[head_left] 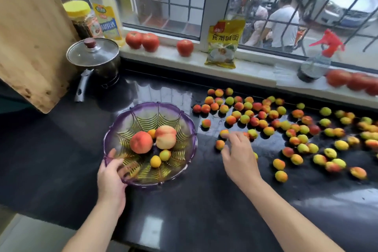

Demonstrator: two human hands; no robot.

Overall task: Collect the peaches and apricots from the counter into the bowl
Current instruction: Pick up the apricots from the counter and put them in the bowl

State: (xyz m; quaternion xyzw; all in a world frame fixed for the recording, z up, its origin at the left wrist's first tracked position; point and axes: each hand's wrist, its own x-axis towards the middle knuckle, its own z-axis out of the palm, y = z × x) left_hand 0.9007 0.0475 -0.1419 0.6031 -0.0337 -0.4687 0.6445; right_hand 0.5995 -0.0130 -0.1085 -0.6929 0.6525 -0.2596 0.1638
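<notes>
A purple glass bowl (185, 127) stands on the black counter (61, 149). Inside lie two peaches (141, 142) and three small apricots (155, 161). My left hand (110, 178) grips the bowl's near-left rim, thumb inside the rim. Several small red, orange and green-yellow apricots (286, 129) are scattered over the counter to the right. My right hand (239, 155) hovers over the nearest of them with fingers spread and relaxed; its fingertips are beside one apricot (224, 133), and another apricot (220, 144) lies by the thumb. It holds nothing that I can see.
A lidded steel pot (94, 57) sits behind the bowl, and a wooden board (26, 26) leans at the left. The windowsill carries tomatoes (142, 41), an oil bottle (104, 6), a jar (81, 18), a yellow packet (224, 44) and a spray bottle (319, 61).
</notes>
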